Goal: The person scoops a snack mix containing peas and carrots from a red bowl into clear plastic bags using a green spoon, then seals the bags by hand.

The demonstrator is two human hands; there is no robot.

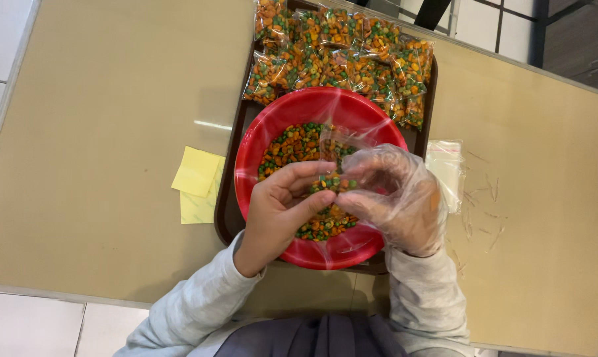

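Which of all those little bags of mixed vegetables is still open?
The small clear bag pinched between the left hand and the gloved right hand over the red bowl. The filled bags lie on the tray beyond.

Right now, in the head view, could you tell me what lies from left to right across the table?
Yellow sticky notes → left hand → right hand in a clear glove → stack of empty clear bags.

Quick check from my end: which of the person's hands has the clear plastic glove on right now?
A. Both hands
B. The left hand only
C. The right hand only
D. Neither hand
C. The right hand is wrapped in a thin clear glove over the red bowl of mixed vegetables, while the left hand is bare as both pinch a small clear bag.
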